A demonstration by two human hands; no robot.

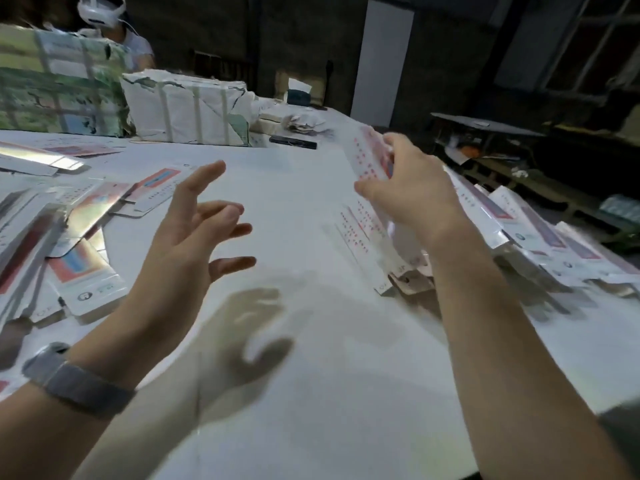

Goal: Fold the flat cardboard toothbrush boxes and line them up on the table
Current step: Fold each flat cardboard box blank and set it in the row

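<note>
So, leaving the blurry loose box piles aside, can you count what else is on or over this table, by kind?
Bare hands: 2 (left hand, right hand)
white red-dotted cardboard box, held by the right hand: 1
grey woven wristband, on the left wrist: 1
black flat slab, perhaps a phone: 1
Total: 5

white table [311,393], flat boxes [86,271], wrapped bundles [183,112]

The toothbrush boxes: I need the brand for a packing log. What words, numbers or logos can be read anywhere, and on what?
No text is legible.
Box gripped by right hand: red dot rows, blurred.
Flat boxes at left: round logo, unreadable.
Wrapped bundles: no readable print.
</note>
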